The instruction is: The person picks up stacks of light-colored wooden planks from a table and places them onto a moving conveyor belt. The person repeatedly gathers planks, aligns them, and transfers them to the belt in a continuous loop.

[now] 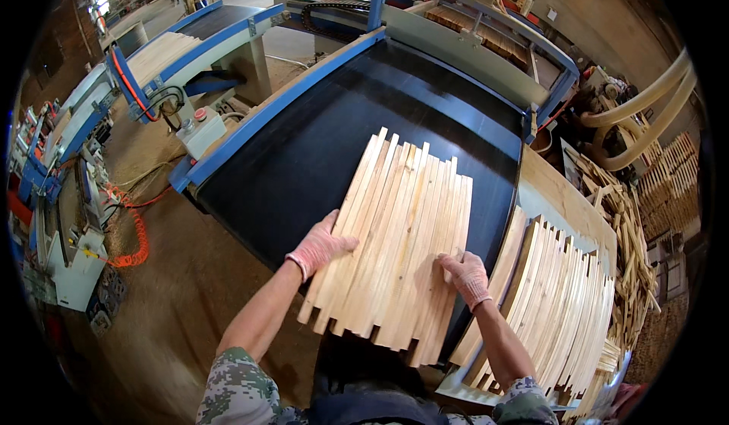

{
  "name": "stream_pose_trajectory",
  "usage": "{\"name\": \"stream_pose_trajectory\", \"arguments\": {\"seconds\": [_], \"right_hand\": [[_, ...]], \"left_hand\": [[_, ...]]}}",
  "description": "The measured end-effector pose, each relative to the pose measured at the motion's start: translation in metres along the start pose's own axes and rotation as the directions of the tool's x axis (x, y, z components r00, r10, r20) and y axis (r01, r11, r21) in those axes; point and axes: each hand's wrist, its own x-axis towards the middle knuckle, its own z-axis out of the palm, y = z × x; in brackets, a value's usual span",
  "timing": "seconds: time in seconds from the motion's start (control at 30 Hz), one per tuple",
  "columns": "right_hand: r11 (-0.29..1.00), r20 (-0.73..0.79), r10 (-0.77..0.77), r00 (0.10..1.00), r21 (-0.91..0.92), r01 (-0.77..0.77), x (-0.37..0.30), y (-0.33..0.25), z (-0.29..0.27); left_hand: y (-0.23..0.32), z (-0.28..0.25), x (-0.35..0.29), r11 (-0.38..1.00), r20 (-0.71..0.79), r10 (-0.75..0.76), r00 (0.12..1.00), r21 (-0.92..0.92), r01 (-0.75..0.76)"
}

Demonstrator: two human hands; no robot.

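Note:
A row of pale wooden strips (401,235), pressed side by side with uneven ends, lies over the near part of a black conveyor belt (296,148). Its near ends reach past the belt's front edge toward my body. My left hand (317,249), in a pinkish knitted glove with bare fingertips, grips the row's left edge with the thumb on top. At the opposite edge my right hand (466,276), gloved the same way, is closed on the outer strips, its fingers curled. The undersides of the strips and some fingers are hidden.
More strips (543,296) lie on a side table at right, near a scrap-wood pile (630,250). A blue-framed gate (471,34) spans the belt's far end. A control box (201,133) sits left, with an orange coiled hose (135,235) beyond. Pale ducting (645,114) hangs at upper right.

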Motion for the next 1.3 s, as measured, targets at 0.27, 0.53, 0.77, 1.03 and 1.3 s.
{"name": "stream_pose_trajectory", "arguments": {"seconds": [0.27, 0.53, 0.77, 1.03, 1.3], "right_hand": [[0.961, 0.077, 0.023, 0.997, 0.274, -0.044, 0.024, -0.054, 0.075], [0.946, 0.086, -0.098, 0.992, 0.318, 0.066, 0.092, -0.13, 0.194], [0.879, 0.246, -0.324, 0.913, 0.435, 0.195, 0.124, -0.202, 0.255], [0.916, 0.485, -0.396, 0.78, 0.272, 0.296, 0.002, -0.141, 0.13], [0.785, 0.033, -0.342, 0.939, 0.559, 0.267, -0.089, 0.026, -0.086]], "left_hand": [[0.093, -0.057, 0.06, 0.34, -0.324, -0.14, 0.936, 0.872, 0.352], [0.027, -0.105, -0.097, 0.738, -0.398, 0.59, 0.703, 0.618, -0.269], [-0.087, -0.057, -0.226, 0.965, -0.726, 0.056, 0.685, -0.135, -0.223], [-0.062, 0.066, -0.194, 0.973, -0.319, 0.091, 0.944, -0.172, -0.152], [-0.032, 0.222, -0.118, 0.713, 0.266, 0.25, 0.931, 0.6, -0.363]]}}
